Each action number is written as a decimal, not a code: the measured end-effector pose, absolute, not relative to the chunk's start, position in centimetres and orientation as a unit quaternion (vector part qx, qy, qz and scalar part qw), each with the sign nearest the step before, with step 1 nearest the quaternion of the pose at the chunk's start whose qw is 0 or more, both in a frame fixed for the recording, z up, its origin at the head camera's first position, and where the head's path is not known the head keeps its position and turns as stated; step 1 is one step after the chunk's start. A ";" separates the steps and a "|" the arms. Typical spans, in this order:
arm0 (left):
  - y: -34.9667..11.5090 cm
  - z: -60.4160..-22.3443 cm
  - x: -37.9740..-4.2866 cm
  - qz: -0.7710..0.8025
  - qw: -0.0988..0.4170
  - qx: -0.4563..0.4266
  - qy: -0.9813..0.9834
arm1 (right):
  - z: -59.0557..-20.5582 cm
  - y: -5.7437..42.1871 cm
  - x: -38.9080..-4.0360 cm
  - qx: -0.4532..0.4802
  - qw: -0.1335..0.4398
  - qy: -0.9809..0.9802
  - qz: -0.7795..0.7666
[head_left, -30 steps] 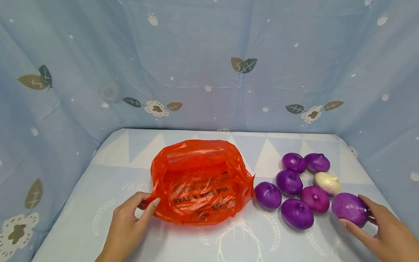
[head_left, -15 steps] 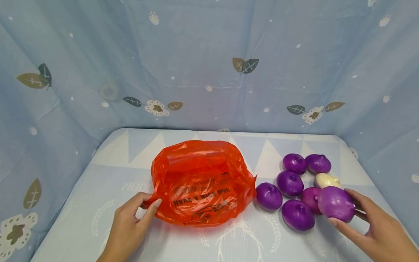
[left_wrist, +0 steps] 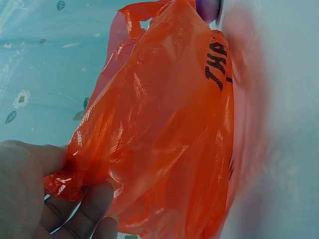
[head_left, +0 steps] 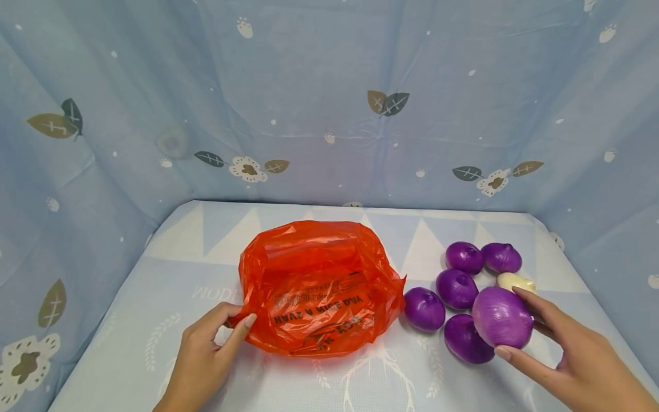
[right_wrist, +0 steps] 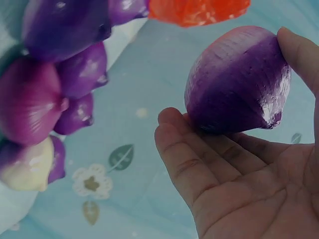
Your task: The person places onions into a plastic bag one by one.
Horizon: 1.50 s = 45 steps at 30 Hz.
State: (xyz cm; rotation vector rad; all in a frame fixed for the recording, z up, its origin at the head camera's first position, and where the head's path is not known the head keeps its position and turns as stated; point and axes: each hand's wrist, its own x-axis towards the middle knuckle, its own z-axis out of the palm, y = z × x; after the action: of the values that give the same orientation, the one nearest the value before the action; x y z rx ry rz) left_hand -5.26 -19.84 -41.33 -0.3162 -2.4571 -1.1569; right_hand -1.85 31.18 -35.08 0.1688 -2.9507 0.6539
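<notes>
My left hand pinches the left edge of a red plastic bag with black print. The bag lies on the table with its mouth spread wide; in the left wrist view its thin film is bunched between thumb and fingers. At the right, my right hand holds a purple onion between thumb and fingertips, raised over the other onions. The right wrist view shows this onion's pointed tip toward the palm. A magenta onion is hidden behind it in the head view.
Several more purple onions lie grouped right of the bag, one purple onion close to its right corner. Beside them is a cream-coloured onion, partly covered by the right hand. A blue patterned curtain hangs behind and around the table.
My right hand has lifted the onion and carried it leftward over the group, now covering the magenta onion. The left hand keeps its pinch on the bag, nearly still.
</notes>
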 end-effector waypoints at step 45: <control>-20.4 -42.6 -5.7 -0.439 0.229 -0.165 -0.853 | -32.6 12.6 -8.8 0.399 -0.116 -0.876 0.247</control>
State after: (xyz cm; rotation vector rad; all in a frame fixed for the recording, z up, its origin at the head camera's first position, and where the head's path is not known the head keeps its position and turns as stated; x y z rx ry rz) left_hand -5.69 -20.37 -42.57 -0.4538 -2.3485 -1.2077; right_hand -8.78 12.63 -32.62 1.3548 -2.9755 0.8377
